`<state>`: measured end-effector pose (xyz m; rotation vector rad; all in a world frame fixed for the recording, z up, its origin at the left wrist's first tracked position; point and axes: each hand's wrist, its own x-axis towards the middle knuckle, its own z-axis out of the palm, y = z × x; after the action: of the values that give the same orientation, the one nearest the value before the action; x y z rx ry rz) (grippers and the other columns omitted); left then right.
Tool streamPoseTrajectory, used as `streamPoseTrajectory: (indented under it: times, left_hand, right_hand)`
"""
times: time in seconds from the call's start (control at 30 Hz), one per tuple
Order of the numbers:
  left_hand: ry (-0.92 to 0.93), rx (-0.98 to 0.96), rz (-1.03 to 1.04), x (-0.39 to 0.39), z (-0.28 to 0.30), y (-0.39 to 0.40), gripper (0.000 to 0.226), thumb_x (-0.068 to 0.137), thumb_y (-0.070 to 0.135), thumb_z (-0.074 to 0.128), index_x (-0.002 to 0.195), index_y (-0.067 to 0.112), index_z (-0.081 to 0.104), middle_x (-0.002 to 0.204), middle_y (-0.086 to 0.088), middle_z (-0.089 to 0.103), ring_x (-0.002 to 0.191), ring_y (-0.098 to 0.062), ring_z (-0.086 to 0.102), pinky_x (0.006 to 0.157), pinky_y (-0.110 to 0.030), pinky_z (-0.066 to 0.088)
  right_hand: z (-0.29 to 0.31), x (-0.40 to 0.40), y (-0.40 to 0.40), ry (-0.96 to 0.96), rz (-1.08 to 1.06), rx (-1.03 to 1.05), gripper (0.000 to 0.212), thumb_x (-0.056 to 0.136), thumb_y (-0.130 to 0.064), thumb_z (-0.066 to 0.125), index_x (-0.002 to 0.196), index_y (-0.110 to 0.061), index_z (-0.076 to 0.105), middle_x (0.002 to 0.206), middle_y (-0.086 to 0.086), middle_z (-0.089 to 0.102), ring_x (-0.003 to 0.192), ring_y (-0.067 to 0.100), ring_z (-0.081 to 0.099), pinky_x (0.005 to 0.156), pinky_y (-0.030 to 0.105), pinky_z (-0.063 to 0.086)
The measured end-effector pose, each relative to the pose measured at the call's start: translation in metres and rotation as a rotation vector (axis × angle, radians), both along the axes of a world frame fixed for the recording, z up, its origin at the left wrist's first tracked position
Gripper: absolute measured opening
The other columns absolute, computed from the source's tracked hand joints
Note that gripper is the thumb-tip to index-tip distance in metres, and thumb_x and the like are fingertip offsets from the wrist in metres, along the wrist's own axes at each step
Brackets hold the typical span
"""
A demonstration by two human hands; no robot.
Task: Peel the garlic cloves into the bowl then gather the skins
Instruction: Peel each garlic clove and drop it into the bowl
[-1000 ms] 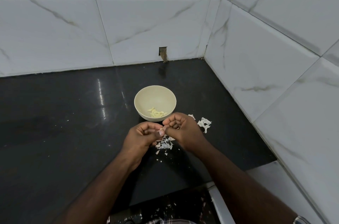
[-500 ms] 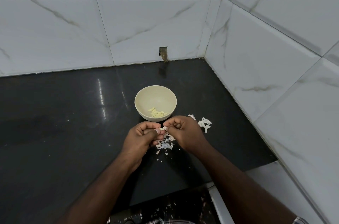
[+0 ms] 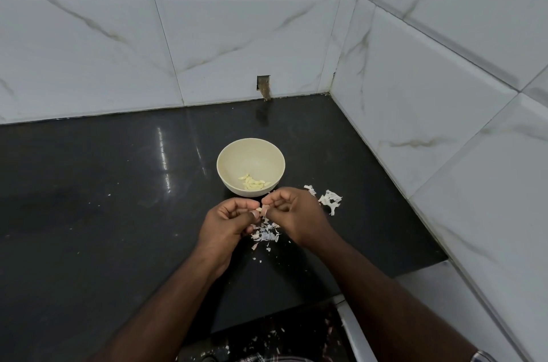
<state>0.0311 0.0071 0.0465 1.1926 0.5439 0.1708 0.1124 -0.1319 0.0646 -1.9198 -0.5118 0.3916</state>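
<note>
While loose skins (image 3: 329, 201) lie near the worktop's (image 3: 89, 198) right edge and more skin scraps (image 3: 264, 234) lie under the hands, the cream bowl (image 3: 251, 165) of peeled cloves (image 3: 253, 182) stands mid-worktop. Just before it, left hand (image 3: 226, 222) and right hand (image 3: 292, 213) meet, fingers curled, both pinching one garlic clove (image 3: 263, 209).

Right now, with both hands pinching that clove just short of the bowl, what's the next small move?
Probably keep stripping skin: the left hand and right hand both pinch the garlic clove, which seems to still carry skin. Once bare, drop it into the bowl beside the peeled cloves.
</note>
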Motion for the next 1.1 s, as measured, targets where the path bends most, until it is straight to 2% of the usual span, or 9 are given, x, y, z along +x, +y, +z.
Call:
streamPoseTrajectory:
  times: [0.17, 0.33, 0.53, 0.7, 0.8, 0.9, 1.0, 1.1]
  left_hand:
    - [-0.007, -0.023, -0.004, -0.001, 0.003, -0.001, 0.014, 0.082, -0.008, 0.072, 0.091, 0.003, 0.071, 0.074, -0.01, 0.066, 0.06, -0.013, 0.055, 0.058, -0.02, 0.048]
    - [-0.011, -0.046, -0.009, -0.001, 0.003, 0.0, 0.017, 0.083, -0.01, 0.069, 0.088, 0.006, 0.072, 0.083, -0.017, 0.067, 0.075, -0.019, 0.061, 0.06, -0.018, 0.051]
    - [-0.021, -0.076, -0.001, 0.001, 0.005, -0.002, 0.018, 0.083, -0.01, 0.069, 0.093, 0.005, 0.071, 0.087, -0.015, 0.07, 0.074, -0.015, 0.065, 0.062, -0.018, 0.052]
    - [-0.029, 0.029, 0.001, 0.0, 0.004, -0.004, 0.019, 0.081, -0.01, 0.071, 0.091, 0.006, 0.072, 0.084, -0.012, 0.073, 0.069, -0.012, 0.065, 0.062, -0.021, 0.051]
    - [-0.018, 0.202, 0.003, 0.0, 0.004, -0.004, 0.019, 0.081, -0.011, 0.072, 0.089, 0.007, 0.072, 0.078, -0.006, 0.075, 0.07, -0.011, 0.068, 0.064, -0.02, 0.053]
    - [0.008, 0.358, 0.011, 0.001, 0.001, -0.002, 0.023, 0.08, -0.011, 0.072, 0.085, 0.012, 0.073, 0.079, -0.005, 0.075, 0.075, -0.013, 0.07, 0.072, -0.027, 0.057]
    - [0.027, 0.353, 0.018, 0.001, 0.001, 0.0, 0.022, 0.082, -0.009, 0.072, 0.089, 0.012, 0.072, 0.081, -0.007, 0.073, 0.075, -0.015, 0.069, 0.073, -0.029, 0.058]
    - [0.044, 0.337, 0.018, 0.001, 0.001, 0.001, 0.018, 0.087, -0.005, 0.07, 0.092, 0.012, 0.072, 0.079, -0.008, 0.07, 0.066, -0.011, 0.066, 0.066, -0.024, 0.056]
  right_hand:
    - [-0.001, 0.001, 0.002, 0.058, -0.005, 0.069, 0.015, 0.085, -0.006, 0.074, 0.089, -0.021, 0.072, 0.076, -0.002, 0.071, 0.069, 0.006, 0.066, 0.07, 0.026, 0.056]
    - [0.0, 0.002, 0.001, 0.168, 0.007, 0.167, 0.019, 0.086, 0.0, 0.071, 0.091, -0.019, 0.071, 0.078, 0.003, 0.069, 0.072, 0.012, 0.065, 0.071, 0.027, 0.054]
    - [-0.002, 0.0, 0.0, 0.112, 0.002, 0.112, 0.016, 0.087, -0.001, 0.071, 0.095, -0.014, 0.07, 0.073, -0.006, 0.067, 0.064, 0.0, 0.062, 0.065, 0.019, 0.05]
    - [-0.004, -0.002, 0.001, 0.08, 0.001, 0.036, 0.014, 0.086, -0.005, 0.071, 0.097, -0.013, 0.069, 0.074, -0.007, 0.068, 0.063, 0.0, 0.06, 0.065, 0.021, 0.051]
    - [-0.006, -0.001, 0.003, 0.05, -0.018, -0.034, 0.017, 0.082, -0.01, 0.073, 0.098, -0.016, 0.068, 0.075, -0.002, 0.068, 0.064, 0.002, 0.06, 0.068, 0.027, 0.053]
    - [-0.008, -0.002, 0.004, 0.052, -0.018, -0.037, 0.018, 0.081, -0.009, 0.072, 0.097, -0.017, 0.069, 0.079, 0.004, 0.071, 0.065, 0.004, 0.06, 0.071, 0.032, 0.055]
    - [-0.008, 0.002, 0.001, 0.05, -0.031, -0.009, 0.015, 0.084, -0.008, 0.073, 0.092, -0.021, 0.071, 0.073, -0.004, 0.07, 0.065, 0.001, 0.062, 0.071, 0.029, 0.055]
    - [-0.009, 0.009, -0.005, 0.008, -0.058, -0.057, 0.012, 0.085, -0.017, 0.076, 0.087, -0.028, 0.075, 0.075, -0.011, 0.073, 0.071, 0.001, 0.067, 0.08, 0.035, 0.059]
